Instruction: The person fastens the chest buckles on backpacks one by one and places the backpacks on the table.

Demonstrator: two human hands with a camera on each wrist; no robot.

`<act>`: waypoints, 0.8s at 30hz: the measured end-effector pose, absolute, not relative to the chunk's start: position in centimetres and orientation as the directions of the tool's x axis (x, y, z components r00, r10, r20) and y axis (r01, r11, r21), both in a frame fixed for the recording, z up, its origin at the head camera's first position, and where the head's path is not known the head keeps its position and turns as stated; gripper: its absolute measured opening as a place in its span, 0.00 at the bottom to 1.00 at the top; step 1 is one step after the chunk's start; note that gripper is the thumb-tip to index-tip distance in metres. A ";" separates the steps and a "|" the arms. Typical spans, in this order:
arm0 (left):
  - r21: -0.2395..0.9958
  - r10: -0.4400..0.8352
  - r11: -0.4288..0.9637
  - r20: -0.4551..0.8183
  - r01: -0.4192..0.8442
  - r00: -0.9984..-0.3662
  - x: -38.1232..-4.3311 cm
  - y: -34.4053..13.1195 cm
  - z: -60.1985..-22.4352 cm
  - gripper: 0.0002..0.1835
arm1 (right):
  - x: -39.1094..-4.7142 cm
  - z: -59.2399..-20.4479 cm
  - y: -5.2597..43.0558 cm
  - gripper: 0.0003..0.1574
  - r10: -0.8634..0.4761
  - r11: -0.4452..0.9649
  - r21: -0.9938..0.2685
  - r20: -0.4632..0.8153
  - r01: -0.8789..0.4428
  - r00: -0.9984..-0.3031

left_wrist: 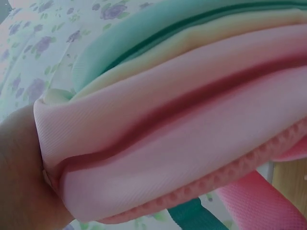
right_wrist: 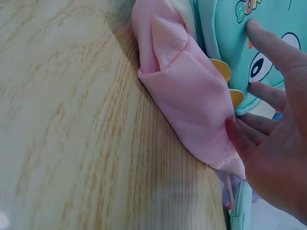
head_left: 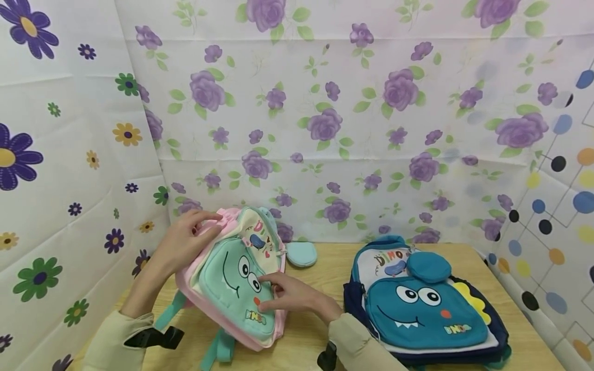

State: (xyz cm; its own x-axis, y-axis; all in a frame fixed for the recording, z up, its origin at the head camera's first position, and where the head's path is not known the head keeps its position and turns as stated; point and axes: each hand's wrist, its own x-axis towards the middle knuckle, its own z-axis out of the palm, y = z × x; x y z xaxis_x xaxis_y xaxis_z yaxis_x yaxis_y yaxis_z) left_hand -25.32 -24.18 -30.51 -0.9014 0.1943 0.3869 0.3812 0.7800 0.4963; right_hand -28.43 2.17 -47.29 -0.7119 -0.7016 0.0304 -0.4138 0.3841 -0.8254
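A pink and mint-green backpack [head_left: 236, 288] with a smiling dinosaur face stands tilted at the left of the table. My left hand [head_left: 189, 241] grips its upper left corner. In the left wrist view that hand [left_wrist: 24, 167] lies against the end of the pink side panel [left_wrist: 144, 129], its fingertips hidden behind the bag. My right hand [head_left: 294, 296] touches the mint front pocket beside the printed eyes. The right wrist view shows the right hand [right_wrist: 276, 129] with fingers spread over the pocket and the pink side, near the yellow spikes [right_wrist: 236, 97].
To the right lies a blue dinosaur backpack [head_left: 427, 314] with a round blue pouch [head_left: 429, 267] on it. A small light-blue pouch [head_left: 301, 254] lies behind the pink backpack. Mint straps [head_left: 221, 348] hang onto the wooden table [head_left: 320, 278]. Flowered cloth [head_left: 297, 129] closes off the back.
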 end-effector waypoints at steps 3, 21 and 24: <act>0.481 0.199 0.787 0.396 0.387 -0.897 -25.2 -23.7 -29.9 0.20 | -28.2 -47.2 2.0 0.43 -0.708 0.364 -0.839 0.032 -0.404 -0.706; 0.360 0.229 0.854 0.388 0.375 -0.893 -25.0 -20.3 -27.3 0.17 | -27.9 -47.4 0.5 0.44 -0.730 0.317 -0.826 0.101 -0.466 -0.675; 0.345 0.230 0.860 0.396 0.376 -0.889 -25.2 -19.7 -27.3 0.16 | -27.4 -46.9 1.1 0.45 -0.693 0.403 -0.769 0.098 -0.496 -0.714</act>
State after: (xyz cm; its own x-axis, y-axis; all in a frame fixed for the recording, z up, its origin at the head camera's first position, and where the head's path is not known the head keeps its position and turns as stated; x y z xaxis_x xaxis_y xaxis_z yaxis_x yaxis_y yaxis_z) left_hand -25.16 -19.74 -27.28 -0.8888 0.2299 0.3965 0.3765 0.8596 0.3454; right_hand -27.40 1.05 -46.94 -0.7145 -0.6928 0.0975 -0.4957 0.4029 -0.7694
